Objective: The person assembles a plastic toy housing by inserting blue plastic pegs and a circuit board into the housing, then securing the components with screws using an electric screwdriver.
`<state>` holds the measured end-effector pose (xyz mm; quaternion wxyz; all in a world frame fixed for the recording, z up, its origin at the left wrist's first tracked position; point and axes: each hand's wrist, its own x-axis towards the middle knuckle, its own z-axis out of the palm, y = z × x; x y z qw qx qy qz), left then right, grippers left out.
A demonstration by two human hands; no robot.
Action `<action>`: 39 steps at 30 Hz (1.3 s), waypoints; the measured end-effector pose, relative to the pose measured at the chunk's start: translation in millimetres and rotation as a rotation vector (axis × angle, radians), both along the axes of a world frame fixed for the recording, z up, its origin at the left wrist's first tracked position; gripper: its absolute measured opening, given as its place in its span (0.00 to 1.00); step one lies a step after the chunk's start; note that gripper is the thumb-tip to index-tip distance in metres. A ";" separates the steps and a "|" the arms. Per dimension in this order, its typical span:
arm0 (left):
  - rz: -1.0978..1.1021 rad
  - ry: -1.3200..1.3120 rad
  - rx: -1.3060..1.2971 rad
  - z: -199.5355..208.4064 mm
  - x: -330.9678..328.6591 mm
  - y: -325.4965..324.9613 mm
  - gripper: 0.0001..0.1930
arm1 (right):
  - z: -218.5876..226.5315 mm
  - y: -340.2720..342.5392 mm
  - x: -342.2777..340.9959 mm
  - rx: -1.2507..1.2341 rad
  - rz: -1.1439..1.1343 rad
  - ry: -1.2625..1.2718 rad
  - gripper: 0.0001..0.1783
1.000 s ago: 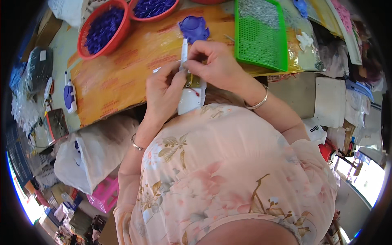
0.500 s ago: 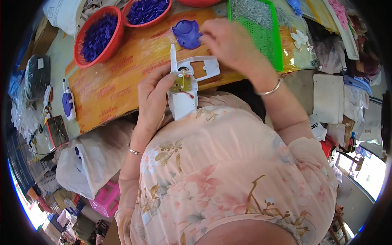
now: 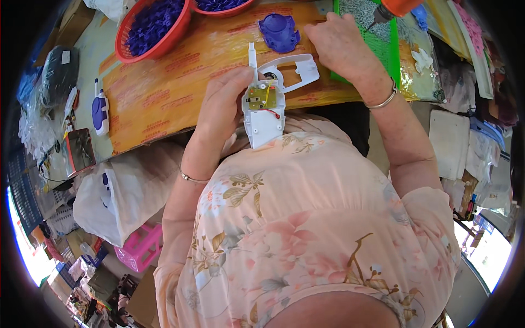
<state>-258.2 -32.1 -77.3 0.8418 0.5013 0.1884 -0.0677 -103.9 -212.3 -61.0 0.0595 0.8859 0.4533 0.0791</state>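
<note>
My left hand (image 3: 225, 101) is closed on the side of a white plastic housing (image 3: 262, 128), held against the table edge and my clothes. Inside it sit a greenish circuit board (image 3: 261, 98), thin red and yellow wires and a dark round part; a looped frame juts out to the right. My right hand (image 3: 342, 46) is over the left edge of a green tray (image 3: 395, 65) of small metal pieces. Its fingers are bent but apart, with nothing visible in them. Left of it lies a blue-purple molded plastic part (image 3: 279, 33).
Red baskets (image 3: 164, 46) of small purple pieces stand at the far left. An orange power screwdriver (image 3: 395, 6) with a dark tip hangs above the tray. A purple-and-white device (image 3: 100, 112) and a dark-screened phone (image 3: 80, 150) lie at the table's left side.
My right hand has moved away from the blue-purple part, rightward to the green tray. The orange screwdriver has come into view. My left hand keeps the white housing; the whole view has shifted.
</note>
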 end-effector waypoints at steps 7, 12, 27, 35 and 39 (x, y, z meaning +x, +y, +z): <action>0.017 -0.014 -0.016 1.2 2.5 0.7 0.12 | 3.0 3.3 4.9 0.217 -0.042 0.149 0.08; 0.005 -0.046 -0.071 -11.0 2.9 9.7 0.12 | 67.5 14.8 -19.2 0.684 -0.072 0.962 0.04; -0.005 -0.051 -0.104 -7.7 3.8 7.4 0.13 | -2.5 41.6 -38.1 0.996 0.034 1.506 0.05; 0.042 -0.028 -0.127 -7.9 3.3 6.9 0.13 | -8.0 45.2 -42.4 1.024 0.055 1.386 0.06; 0.028 -0.029 -0.111 -9.5 3.6 8.0 0.13 | -5.8 47.3 -44.1 1.066 0.033 1.337 0.07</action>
